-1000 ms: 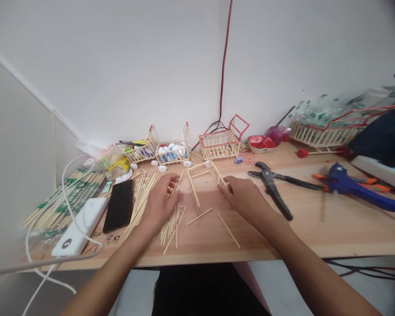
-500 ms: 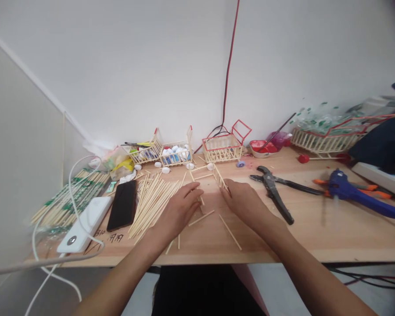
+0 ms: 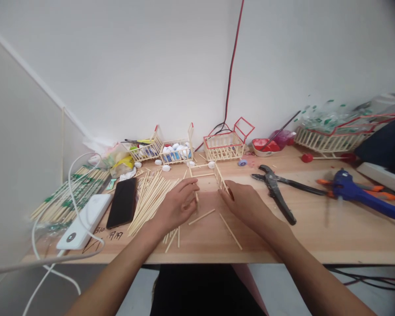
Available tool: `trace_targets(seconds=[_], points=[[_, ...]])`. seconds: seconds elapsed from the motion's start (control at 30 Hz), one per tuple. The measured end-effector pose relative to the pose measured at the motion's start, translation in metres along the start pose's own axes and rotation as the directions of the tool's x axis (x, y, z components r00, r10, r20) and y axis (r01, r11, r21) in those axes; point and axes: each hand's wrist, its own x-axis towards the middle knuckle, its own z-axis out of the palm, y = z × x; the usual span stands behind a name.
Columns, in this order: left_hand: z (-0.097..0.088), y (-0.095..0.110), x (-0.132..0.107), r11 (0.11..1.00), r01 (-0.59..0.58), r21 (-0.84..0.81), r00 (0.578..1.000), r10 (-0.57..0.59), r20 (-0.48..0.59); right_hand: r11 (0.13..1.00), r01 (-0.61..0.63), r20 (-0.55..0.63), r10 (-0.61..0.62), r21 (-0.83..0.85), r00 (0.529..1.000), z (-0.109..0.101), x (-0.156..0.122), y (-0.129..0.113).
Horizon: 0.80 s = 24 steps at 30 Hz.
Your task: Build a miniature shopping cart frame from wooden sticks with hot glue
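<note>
A small frame of thin wooden sticks (image 3: 206, 174) lies on the wooden table (image 3: 309, 228) in front of me. My left hand (image 3: 176, 205) pinches the near end of the frame's left stick, fingers closed on it. My right hand (image 3: 246, 202) rests at the frame's right side, fingertips on its slatted panel (image 3: 221, 179). A pile of loose sticks (image 3: 149, 199) lies just left of my left hand. Two single sticks (image 3: 230, 231) lie between and below my hands.
Black pliers (image 3: 276, 189) and a blue glue gun (image 3: 365, 193) lie to the right. Stick baskets (image 3: 224, 146) with red trim stand along the wall, one (image 3: 176, 151) holding bottle caps. A black phone (image 3: 122, 202), a white power bank (image 3: 82, 221) and packed chopsticks (image 3: 69, 197) lie left.
My left hand left the loose sticks, moved right and closed on the frame's left stick. My right hand stayed at the frame's right side.
</note>
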Motion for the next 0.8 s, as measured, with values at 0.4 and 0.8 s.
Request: trace_targets(seconds=[0.4, 0.8], points=[[0.012, -0.01, -0.007, 0.999, -0.049, -0.014, 0.996, 0.048, -0.079, 0.996, 0.026, 0.009, -0.027, 0.089, 1.0, -0.001, 0.0, 0.003], [0.01, -0.017, -0.012, 0.992, -0.11, -0.058, 0.993, 0.107, -0.057, 0.983, -0.014, -0.027, 0.019, 0.185, 0.999, -0.001, -0.019, 0.02]])
